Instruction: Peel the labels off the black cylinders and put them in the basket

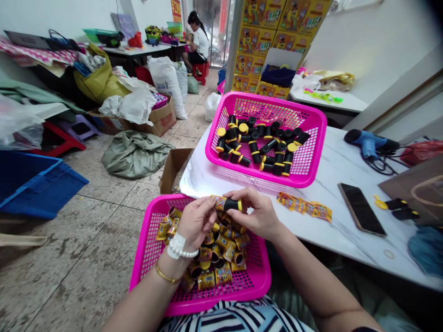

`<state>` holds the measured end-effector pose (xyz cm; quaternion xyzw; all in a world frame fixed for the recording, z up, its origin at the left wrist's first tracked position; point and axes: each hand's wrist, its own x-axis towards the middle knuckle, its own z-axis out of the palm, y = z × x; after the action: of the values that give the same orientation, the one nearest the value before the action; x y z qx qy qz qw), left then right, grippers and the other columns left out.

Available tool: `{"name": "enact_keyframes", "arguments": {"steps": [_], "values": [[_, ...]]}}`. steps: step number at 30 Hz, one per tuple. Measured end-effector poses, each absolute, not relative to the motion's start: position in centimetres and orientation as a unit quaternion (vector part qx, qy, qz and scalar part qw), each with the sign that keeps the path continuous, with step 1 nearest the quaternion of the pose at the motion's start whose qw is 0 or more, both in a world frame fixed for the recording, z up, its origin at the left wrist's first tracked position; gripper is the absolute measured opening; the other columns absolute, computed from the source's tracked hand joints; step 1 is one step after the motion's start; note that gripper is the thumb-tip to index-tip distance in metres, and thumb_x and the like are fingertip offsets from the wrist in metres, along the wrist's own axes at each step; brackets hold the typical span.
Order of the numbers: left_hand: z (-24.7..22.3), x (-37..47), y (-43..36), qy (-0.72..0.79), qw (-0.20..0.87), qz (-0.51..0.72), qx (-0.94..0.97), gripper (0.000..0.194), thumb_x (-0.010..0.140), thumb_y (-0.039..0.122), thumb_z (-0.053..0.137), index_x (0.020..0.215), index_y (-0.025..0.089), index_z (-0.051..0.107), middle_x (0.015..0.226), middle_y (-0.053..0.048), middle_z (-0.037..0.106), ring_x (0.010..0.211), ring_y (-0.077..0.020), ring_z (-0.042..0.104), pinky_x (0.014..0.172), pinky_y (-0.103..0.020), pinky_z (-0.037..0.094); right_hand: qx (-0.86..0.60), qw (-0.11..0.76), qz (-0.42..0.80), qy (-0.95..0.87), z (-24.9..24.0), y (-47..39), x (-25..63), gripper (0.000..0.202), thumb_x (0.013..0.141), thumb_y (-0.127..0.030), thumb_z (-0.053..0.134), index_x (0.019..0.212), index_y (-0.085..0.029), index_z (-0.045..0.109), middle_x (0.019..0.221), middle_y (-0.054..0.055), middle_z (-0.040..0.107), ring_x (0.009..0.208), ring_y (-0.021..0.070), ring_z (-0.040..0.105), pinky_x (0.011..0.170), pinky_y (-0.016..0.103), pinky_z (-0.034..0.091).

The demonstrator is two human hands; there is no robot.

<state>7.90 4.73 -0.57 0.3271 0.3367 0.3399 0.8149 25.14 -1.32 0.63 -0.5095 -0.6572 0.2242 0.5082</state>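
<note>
Both my hands meet over the near pink basket, around one small black cylinder with a yellow rim. My left hand pinches the printed yellow wrapper at the cylinder's left end. My right hand grips the yellow-rimmed right end between thumb and fingers. Below, the near basket holds several yellow-wrapped cylinders. The far pink basket on the table holds several bare black cylinders with yellow caps. A row of flat printed wrappers lies right of my right hand.
On the white table lie a phone, a blue heat gun and more black pieces. A blue crate stands at left. A person sits far back.
</note>
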Motion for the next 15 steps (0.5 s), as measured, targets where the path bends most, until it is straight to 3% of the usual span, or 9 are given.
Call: {"name": "enact_keyframes", "arguments": {"steps": [4, 9, 11, 15], "values": [[0.2, 7.2, 4.0, 0.365, 0.785, 0.364, 0.343, 0.033, 0.075, 0.037, 0.079, 0.093, 0.01, 0.074, 0.052, 0.001, 0.057, 0.04, -0.0033, 0.038, 0.034, -0.013, 0.02, -0.507, 0.59, 0.234, -0.584, -0.4, -1.6, 25.0, 0.028, 0.08, -0.02, 0.077, 0.103, -0.025, 0.06, 0.106, 0.006, 0.072, 0.09, 0.02, 0.07, 0.073, 0.032, 0.058], [0.8, 6.5, 4.0, 0.379, 0.775, 0.375, 0.34, 0.047, 0.065, 0.03, 0.087, 0.107, 0.016, 0.071, 0.092, -0.006, 0.069, 0.063, -0.0082, 0.059, 0.041, -0.014, 0.038, -0.48, 0.62, 0.253, -0.567, -0.8, -2.1, 25.3, 0.034, 0.076, -0.022, 0.083, 0.106, -0.026, 0.067, 0.103, 0.005, 0.07, 0.093, 0.0216, 0.069, 0.081, 0.036, 0.059], [0.7, 6.4, 4.3, 0.357, 0.798, 0.326, 0.359, 0.049, 0.065, 0.03, 0.088, 0.108, 0.017, 0.07, 0.087, -0.004, 0.068, 0.063, -0.0103, 0.061, 0.045, -0.017, 0.043, -0.482, 0.604, 0.242, -0.586, -0.7, -2.0, 25.2, 0.036, 0.075, -0.023, 0.084, 0.107, -0.027, 0.069, 0.104, 0.005, 0.068, 0.093, 0.0212, 0.067, 0.078, 0.035, 0.06], [0.4, 6.3, 5.1, 0.329, 0.801, 0.28, 0.414, 0.035, 0.067, 0.031, 0.086, 0.093, 0.011, 0.072, 0.069, -0.003, 0.065, 0.055, -0.0092, 0.057, 0.048, -0.019, 0.044, -0.486, 0.543, 0.227, -0.645, 0.3, -1.4, 25.5, 0.034, 0.083, -0.023, 0.074, 0.117, -0.029, 0.071, 0.109, 0.007, 0.061, 0.096, 0.0202, 0.064, 0.07, 0.03, 0.062]]}}
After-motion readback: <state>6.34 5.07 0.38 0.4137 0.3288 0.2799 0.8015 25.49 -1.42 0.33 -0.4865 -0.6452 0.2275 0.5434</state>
